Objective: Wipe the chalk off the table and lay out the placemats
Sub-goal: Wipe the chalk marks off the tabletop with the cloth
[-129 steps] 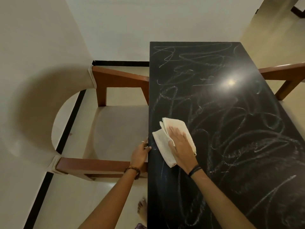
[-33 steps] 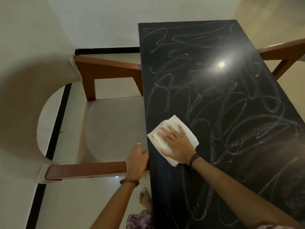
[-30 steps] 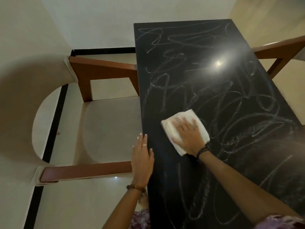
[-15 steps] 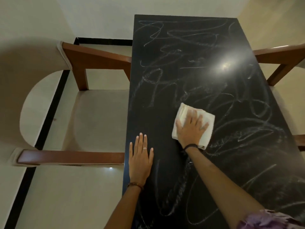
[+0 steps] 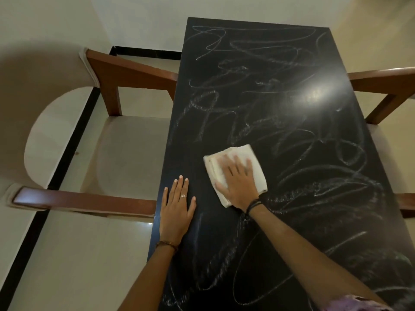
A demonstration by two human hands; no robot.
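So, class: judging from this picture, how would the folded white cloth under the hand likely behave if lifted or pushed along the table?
The white cloth looks soft and layered, so lifted it would probably droop and unfold. Pressed flat by the right hand, it likely slides easily over the glossy table. It seems light and unlikely to roll or break.

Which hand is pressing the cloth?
The right hand, fingers spread flat on the folded white cloth. The left hand, wearing a ring, lies flat on the bare black table near its edge.
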